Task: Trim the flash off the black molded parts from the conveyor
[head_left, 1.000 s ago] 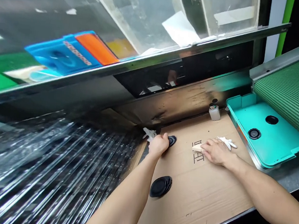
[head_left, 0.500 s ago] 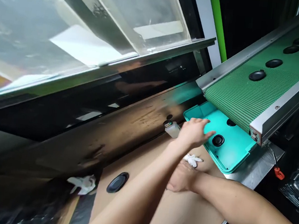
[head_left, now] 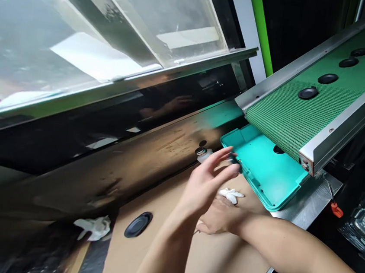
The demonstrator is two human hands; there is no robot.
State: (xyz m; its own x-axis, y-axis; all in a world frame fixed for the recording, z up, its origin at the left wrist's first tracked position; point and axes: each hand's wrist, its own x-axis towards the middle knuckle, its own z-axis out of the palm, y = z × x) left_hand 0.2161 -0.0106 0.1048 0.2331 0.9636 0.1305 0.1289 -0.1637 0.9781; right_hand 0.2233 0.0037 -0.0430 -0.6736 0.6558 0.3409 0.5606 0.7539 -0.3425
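My left hand (head_left: 205, 180) is raised at the near edge of the teal tray (head_left: 272, 176). Its thumb and fingers pinch a round black part (head_left: 236, 163), blurred and partly covered by the fingers. Lower down, my right hand (head_left: 218, 216) is closed over the cardboard sheet (head_left: 221, 262); what it holds is hidden, though a thin tip shows by its fingers. Just beyond that hand lies a crumpled white glove or cloth (head_left: 232, 196). Another black disc (head_left: 138, 224) rests on the cardboard to the left.
Several black parts ride on the green conveyor belt (head_left: 282, 121), whose end overhangs the tray. One black part (head_left: 278, 149) sits in the tray under the belt. A small bottle (head_left: 202, 154) stands by the back panel. White cloth (head_left: 94, 228) lies at the left.
My left hand has picked up the round black part from the tray and drawn back toward me with it. My right hand stays nearly where it was.
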